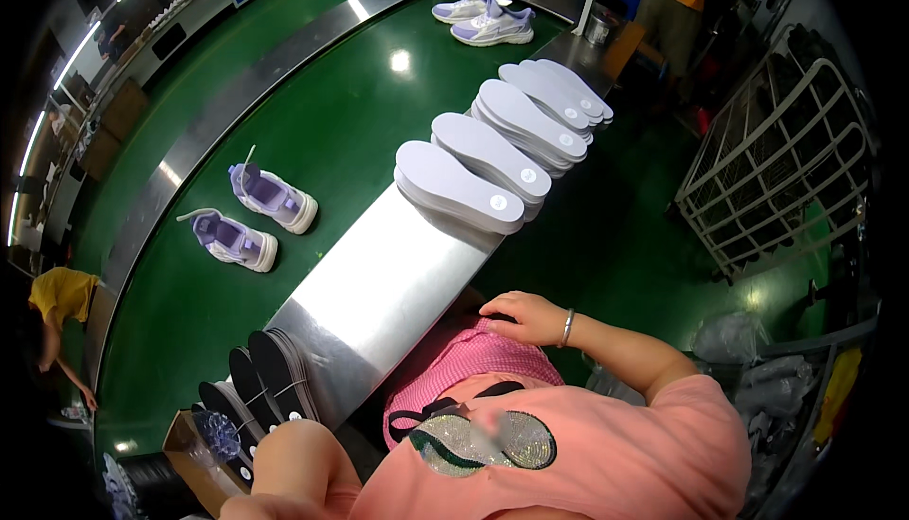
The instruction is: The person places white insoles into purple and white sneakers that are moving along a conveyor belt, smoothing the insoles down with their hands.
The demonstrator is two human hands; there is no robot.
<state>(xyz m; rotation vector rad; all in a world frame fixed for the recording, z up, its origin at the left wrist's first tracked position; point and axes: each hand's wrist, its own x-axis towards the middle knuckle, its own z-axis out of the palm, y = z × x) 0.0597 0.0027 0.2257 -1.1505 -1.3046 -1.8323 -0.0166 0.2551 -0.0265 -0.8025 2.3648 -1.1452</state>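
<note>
Right hand (524, 317) loosely curled at a pink apron (473, 357), grip unclear — left hand unseen — by white insoles (454, 182), 4 shoes (494, 27) beyond.

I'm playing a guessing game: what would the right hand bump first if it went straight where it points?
The right hand would probably meet the pink cloth first, then maybe the metal table; depth is unclear.
</note>
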